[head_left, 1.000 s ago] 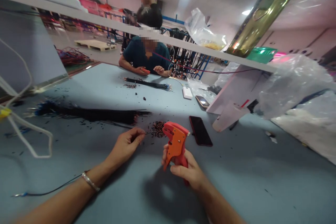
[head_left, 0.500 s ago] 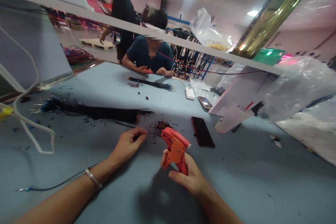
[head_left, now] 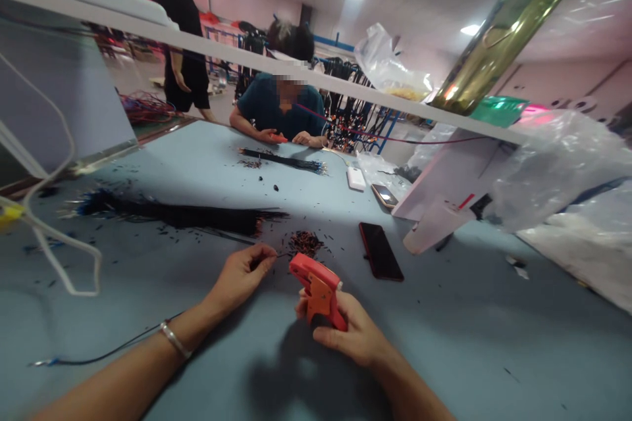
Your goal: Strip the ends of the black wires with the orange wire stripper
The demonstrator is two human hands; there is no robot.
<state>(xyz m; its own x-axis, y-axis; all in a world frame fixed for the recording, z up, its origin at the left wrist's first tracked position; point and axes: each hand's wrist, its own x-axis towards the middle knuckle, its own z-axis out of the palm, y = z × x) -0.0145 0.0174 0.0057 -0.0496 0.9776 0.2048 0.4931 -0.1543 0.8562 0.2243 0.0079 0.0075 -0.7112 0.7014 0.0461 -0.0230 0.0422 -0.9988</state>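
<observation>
My left hand (head_left: 241,277) pinches a thin black wire (head_left: 116,350) near its end, which pokes out past the fingertips. The wire's tail runs under my wrist to a blue-collared metal terminal at lower left. Wrapped in my right hand (head_left: 354,334) is a red and orange wire stripper (head_left: 320,293). Its jaw end points at the wire tip, with a small gap between them. Behind the tool lies a pile of short black and copper-coloured scraps (head_left: 305,243). A thick bundle of black wires (head_left: 182,216) rests beyond my left hand.
To the right lie a dark phone (head_left: 381,251) and a tilted plastic cup (head_left: 437,227). A white shelf bar (head_left: 340,84) crosses above the table. Opposite sits a person in blue (head_left: 281,108) near a second wire bundle (head_left: 284,161). A white cable (head_left: 69,237) loops at left.
My right hand has brought the wire stripper left and slightly down, closer to the wire tip. My left hand stays nearly still. The standing person in black has moved left.
</observation>
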